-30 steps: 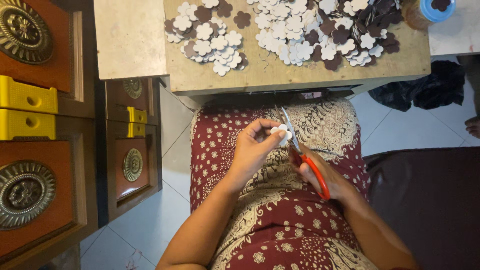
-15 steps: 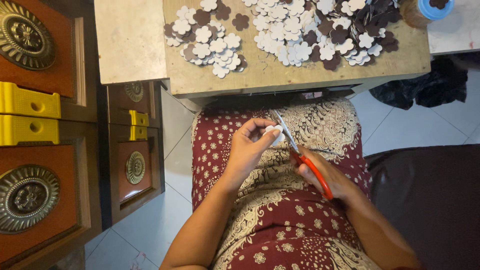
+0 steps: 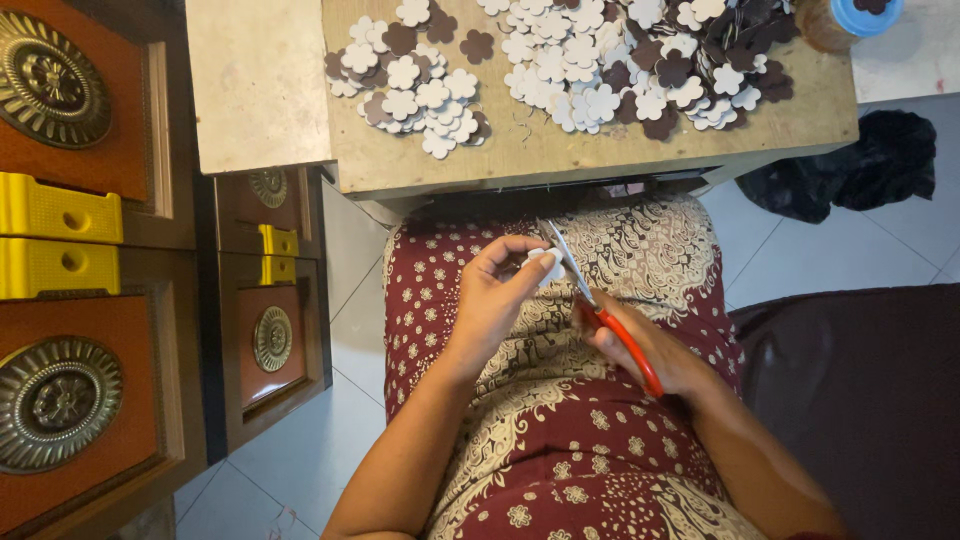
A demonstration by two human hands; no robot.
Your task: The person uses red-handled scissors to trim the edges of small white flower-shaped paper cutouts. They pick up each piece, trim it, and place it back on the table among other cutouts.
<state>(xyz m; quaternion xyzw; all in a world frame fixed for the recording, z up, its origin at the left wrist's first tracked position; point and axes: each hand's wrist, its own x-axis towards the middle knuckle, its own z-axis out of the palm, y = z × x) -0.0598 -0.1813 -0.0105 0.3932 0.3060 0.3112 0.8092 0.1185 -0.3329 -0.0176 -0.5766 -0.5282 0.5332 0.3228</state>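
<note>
The left hand (image 3: pixel 495 300) pinches a small white piece (image 3: pixel 541 262) between thumb and fingertips, held above the lap. The right hand (image 3: pixel 640 345) is closed around the red handles of the scissors (image 3: pixel 598 305), whose metal blades point far and left and meet the right edge of the white piece. Both hands hover over a maroon and cream patterned cloth (image 3: pixel 560 440) that covers the person's lap. Just beyond the lap stands a low wooden table (image 3: pixel 600 160). On its left part lies a small heap of flower-shaped cutouts (image 3: pixel 415 90), white and brown mixed; a bigger heap (image 3: pixel 640 65) spreads across the middle and right of the table top. At the far right corner of the table stands a jar with a blue lid (image 3: pixel 850 18). A pale slab (image 3: pixel 258 80) adjoins the table on its left. Farther left are brown wooden panels with round brass ornaments (image 3: pixel 55 400) and yellow plastic blocks (image 3: pixel 60 240). On the tiled floor to the right of the table lies a dark bundle of cloth (image 3: pixel 860 165), and a dark brown surface (image 3: pixel 860 400) fills the near right.
</note>
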